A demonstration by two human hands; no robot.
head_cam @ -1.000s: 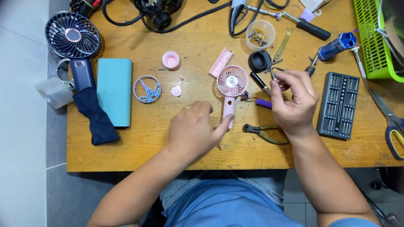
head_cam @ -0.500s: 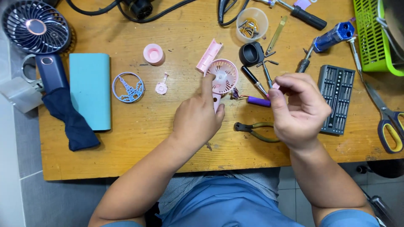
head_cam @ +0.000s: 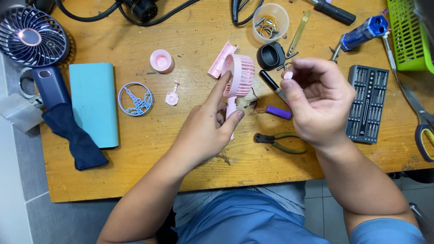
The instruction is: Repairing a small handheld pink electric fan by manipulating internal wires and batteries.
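Note:
A small pink handheld fan (head_cam: 242, 74) stands tilted on the wooden table (head_cam: 190, 158). My left hand (head_cam: 210, 129) grips its handle, with the index finger stretched up against the fan head. My right hand (head_cam: 316, 99) hovers to the right of the fan, fingers curled, pinching a small pink piece at the fingertips. A thin wire runs from the fan to a purple cylinder (head_cam: 279, 112) lying between my hands. A loose pink casing part (head_cam: 221, 58) leans behind the fan head.
Pliers (head_cam: 278, 141) lie below my right hand. A bit set tray (head_cam: 367, 104), blue screwdriver (head_cam: 361, 31), green basket (head_cam: 409, 34) and scissors (head_cam: 422, 122) are right. Pink cap (head_cam: 161, 60), blue grille (head_cam: 135, 99), teal box (head_cam: 93, 104) and dark fan (head_cam: 34, 40) are left.
My left hand has slid up the fan handle and raised the fan head off the table. My right hand has lifted slightly with the small pink piece.

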